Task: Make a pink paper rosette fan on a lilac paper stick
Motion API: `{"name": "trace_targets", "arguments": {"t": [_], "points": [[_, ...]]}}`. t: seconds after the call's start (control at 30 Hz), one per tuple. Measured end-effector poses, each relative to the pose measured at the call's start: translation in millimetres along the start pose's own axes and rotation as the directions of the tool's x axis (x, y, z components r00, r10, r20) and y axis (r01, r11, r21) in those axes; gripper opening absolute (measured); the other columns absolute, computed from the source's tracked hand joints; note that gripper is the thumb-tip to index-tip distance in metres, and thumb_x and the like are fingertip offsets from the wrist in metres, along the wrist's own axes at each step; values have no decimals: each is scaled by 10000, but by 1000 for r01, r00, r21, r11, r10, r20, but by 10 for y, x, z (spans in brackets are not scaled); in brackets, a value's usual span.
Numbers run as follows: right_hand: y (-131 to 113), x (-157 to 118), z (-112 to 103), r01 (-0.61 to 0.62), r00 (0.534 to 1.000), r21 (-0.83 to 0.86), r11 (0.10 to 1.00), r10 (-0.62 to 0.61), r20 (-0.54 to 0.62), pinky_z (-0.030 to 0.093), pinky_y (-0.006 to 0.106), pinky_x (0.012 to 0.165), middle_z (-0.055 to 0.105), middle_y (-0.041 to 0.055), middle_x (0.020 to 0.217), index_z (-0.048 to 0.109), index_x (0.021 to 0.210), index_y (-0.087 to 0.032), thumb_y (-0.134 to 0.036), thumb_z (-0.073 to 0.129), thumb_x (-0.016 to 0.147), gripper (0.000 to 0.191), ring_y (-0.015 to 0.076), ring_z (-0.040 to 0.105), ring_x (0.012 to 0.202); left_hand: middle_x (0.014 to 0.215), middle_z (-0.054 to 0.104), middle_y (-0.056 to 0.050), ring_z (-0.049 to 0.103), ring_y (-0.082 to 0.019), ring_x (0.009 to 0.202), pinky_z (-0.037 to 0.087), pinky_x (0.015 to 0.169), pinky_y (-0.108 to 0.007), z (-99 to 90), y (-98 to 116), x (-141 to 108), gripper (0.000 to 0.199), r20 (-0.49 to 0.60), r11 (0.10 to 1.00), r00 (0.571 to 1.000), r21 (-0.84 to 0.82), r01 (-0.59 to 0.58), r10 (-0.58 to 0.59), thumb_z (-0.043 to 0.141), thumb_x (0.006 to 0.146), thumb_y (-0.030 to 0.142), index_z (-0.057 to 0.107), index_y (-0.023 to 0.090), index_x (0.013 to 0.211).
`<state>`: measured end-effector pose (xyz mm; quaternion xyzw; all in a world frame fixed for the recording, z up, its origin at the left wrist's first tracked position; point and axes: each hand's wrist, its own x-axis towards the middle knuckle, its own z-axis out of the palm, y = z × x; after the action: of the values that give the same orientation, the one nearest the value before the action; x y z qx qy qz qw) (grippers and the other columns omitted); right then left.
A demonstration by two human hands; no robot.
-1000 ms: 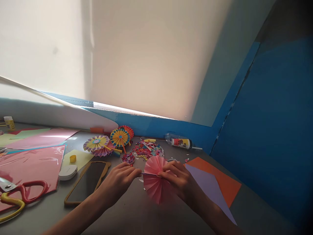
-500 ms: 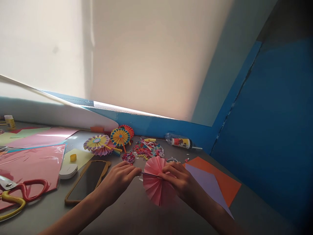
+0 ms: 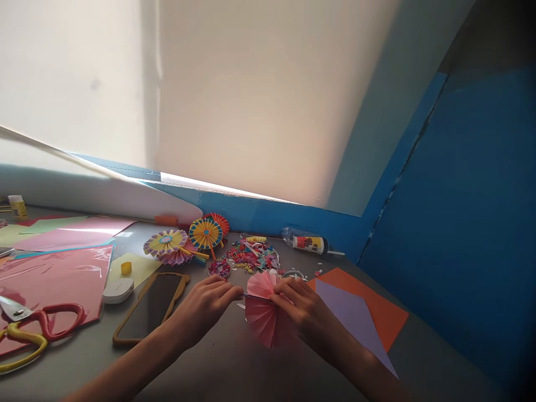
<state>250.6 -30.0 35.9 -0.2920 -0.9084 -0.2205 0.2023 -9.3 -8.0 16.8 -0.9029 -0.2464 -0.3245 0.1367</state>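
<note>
A pink pleated paper rosette point(image 3: 260, 324) is held upright above the table in the middle. My right hand point(image 3: 304, 307) grips it near its centre, hiding much of its right side. A thin dark purplish strip point(image 3: 256, 298), possibly a rolled stick, runs level across the front of the rosette. My left hand point(image 3: 211, 304) pinches the strip's left end. The strip's other end reaches the fingertips of my right hand, where the exact hold is hidden.
Finished paper fans point(image 3: 206, 233) and a pile of paper scraps point(image 3: 251, 254) lie behind my hands. A glue bottle point(image 3: 310, 244) stands farther right, lying sideways. Orange paper point(image 3: 389, 318) and lilac paper point(image 3: 355, 312) are at right; a phone point(image 3: 151, 307) and scissors point(image 3: 62, 322) at left.
My right hand and the rosette have shifted slightly, with the rosette turned a little so it looks narrower. The left hand keeps its pinch on the strip almost in place.
</note>
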Motion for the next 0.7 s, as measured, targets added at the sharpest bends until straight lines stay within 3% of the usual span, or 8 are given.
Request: {"name": "trace_targets", "arguments": {"t": [0.3, 0.5, 0.6, 0.7], "points": [[-94, 5, -42, 38, 999, -122, 992, -33, 44, 501, 389, 737, 591, 118, 864, 629, 898, -76, 6, 365, 904, 277, 244, 529, 845, 779, 659, -31, 624, -158, 699, 470, 743, -289, -16, 32, 22, 168, 11, 997, 999, -61, -40, 41, 434, 954, 164, 568, 182, 1053], [-44, -34, -32, -63, 998, 104, 993, 62, 14, 487, 378, 744, 595, 110, 946, 611, 1003, -118, 35, 324, 886, 346, 247, 516, 916, 760, 673, -18, 630, -149, 690, 471, 731, -282, 23, -41, 14, 159, -6, 994, 1000, -108, -7, 6, 439, 962, 191, 585, 188, 1025], [-83, 29, -10, -116, 991, 235, 965, 128, -33, 461, 365, 776, 621, 62, 953, 599, 1036, -180, -65, 432, 930, 228, 218, 521, 904, 748, 676, -12, 630, -150, 689, 466, 743, -292, 51, -19, 3, 161, 18, 996, 1000, -91, 4, -2, 437, 963, 189, 593, 183, 1005], [-168, 125, 46, -114, 987, 261, 959, 139, -76, 426, 358, 769, 639, 26, 913, 596, 995, -209, -175, 516, 936, 106, 198, 531, 851, 737, 675, -3, 624, -151, 666, 456, 729, -297, 75, 54, -8, 165, 39, 996, 999, -81, 26, -23, 434, 966, 192, 598, 183, 975]]}}
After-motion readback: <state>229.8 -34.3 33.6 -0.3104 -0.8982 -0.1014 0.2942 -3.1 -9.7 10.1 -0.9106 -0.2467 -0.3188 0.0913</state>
